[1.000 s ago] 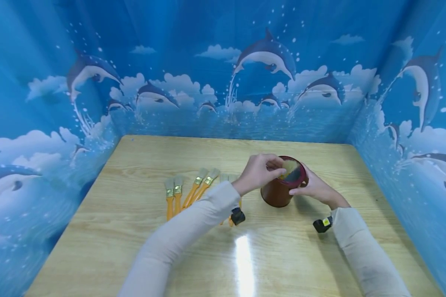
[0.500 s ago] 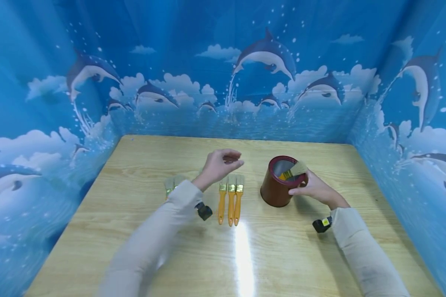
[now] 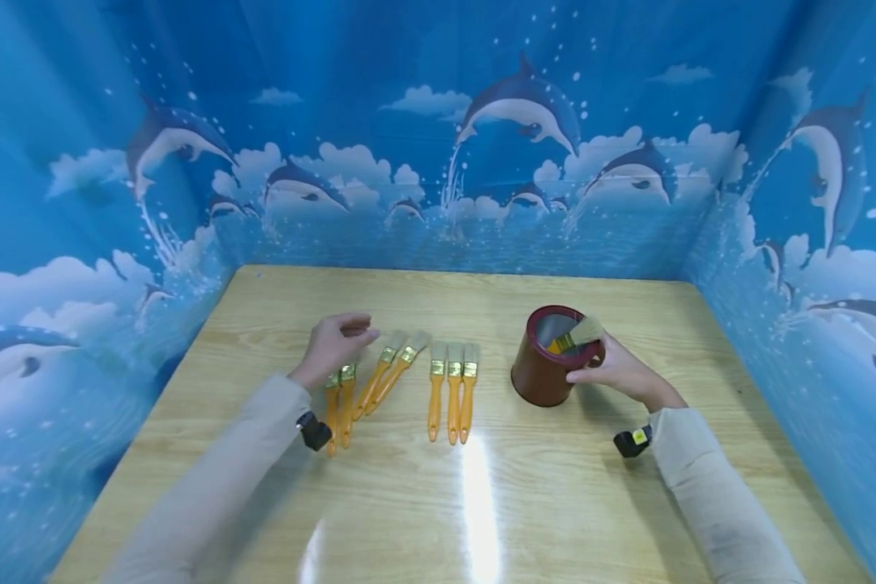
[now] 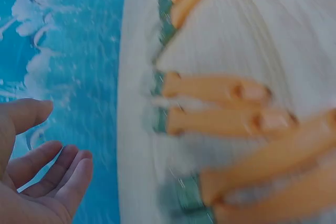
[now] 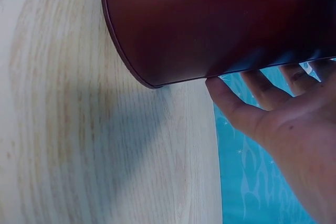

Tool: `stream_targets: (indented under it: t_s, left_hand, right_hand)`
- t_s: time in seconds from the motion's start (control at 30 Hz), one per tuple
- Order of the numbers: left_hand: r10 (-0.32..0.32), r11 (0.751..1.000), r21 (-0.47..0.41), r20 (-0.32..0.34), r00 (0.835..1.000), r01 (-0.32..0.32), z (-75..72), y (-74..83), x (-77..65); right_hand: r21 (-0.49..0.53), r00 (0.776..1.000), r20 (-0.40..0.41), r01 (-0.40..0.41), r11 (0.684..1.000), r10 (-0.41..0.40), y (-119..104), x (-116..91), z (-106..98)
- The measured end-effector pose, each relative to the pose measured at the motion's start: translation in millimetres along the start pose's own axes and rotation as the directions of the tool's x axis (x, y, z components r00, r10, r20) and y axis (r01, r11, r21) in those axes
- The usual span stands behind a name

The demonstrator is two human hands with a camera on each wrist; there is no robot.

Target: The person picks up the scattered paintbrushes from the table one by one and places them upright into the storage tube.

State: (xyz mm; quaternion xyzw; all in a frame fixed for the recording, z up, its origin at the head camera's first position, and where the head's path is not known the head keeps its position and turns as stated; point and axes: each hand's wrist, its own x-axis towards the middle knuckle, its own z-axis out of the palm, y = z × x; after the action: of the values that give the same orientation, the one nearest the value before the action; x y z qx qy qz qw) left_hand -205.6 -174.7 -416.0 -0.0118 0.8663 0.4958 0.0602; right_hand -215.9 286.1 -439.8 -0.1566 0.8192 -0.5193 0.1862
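My left hand [image 3: 333, 349] is empty, its fingers loosely bent, above the bristle ends of the leftmost pair of paintbrushes [image 3: 346, 405]. In the left wrist view the hand [image 4: 42, 187] is apart from the blurred brushes [image 4: 215, 87]. My right hand [image 3: 620, 373] holds the side of a round reddish-brown container [image 3: 542, 377] with a dark red rim, thumb toward me. The right wrist view has the fingers of the hand [image 5: 283, 119] along the container's wall [image 5: 210, 24]. A paintbrush [image 3: 586, 331] leans inside, bristles up over the rim beside my right hand.
A slanted pair of orange-handled paintbrushes [image 3: 390, 377] lies right of the left hand. Farther right, three more brushes [image 3: 453, 397] lie side by side, bristles away from me. The wooden table [image 3: 555, 503] meets a blue dolphin-print curtain [image 3: 438, 235] at back and sides.
My left hand has let go of the paintbrush at the container and moved left, across the table, to the leftmost brushes. The paintbrush now leans on the rim. The right hand has stayed put.
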Motion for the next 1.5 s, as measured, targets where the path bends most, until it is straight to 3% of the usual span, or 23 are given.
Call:
stream_targets:
  t_s: [0.33,0.5,0.67,1.07,1.37,1.5]
  left_hand:
    - [-0.117,0.984,0.126,-0.069,0.991,0.125,-30.4,-41.3,-26.1]
    - [-0.193,0.966,0.162,-0.062,0.979,0.2,-33.3,-53.1,-36.6]
    - [-0.207,0.947,0.244,-0.03,0.978,0.208,-29.3,-62.4,-38.5]
    - [-0.269,0.911,0.315,-0.03,0.963,0.264,-19.9,-63.7,-28.3]
    - [-0.269,0.92,0.291,-0.017,0.963,0.262,-20.8,-63.6,-26.9]
    - [-0.29,0.928,0.254,0.031,0.956,0.273,-25.0,-67.4,-25.9]
  right_hand:
    - [0.018,1.0,0.006,-0.002,1.0,0.002,0.0,0.6,2.0]
    - [0.022,1.0,0.009,0.004,1.0,-0.004,-0.8,0.0,1.7]
    - [0.025,1.0,0.008,0.005,1.0,-0.005,-1.5,0.1,1.1]
    - [0.025,1.0,0.002,0.003,1.0,-0.003,-1.1,-0.1,-0.6]
    - [0.051,1.0,0.01,0.007,0.999,-0.007,-1.3,-0.3,0.4]
    - [0.044,1.0,0.005,0.001,0.999,-0.002,-1.7,-0.9,0.8]
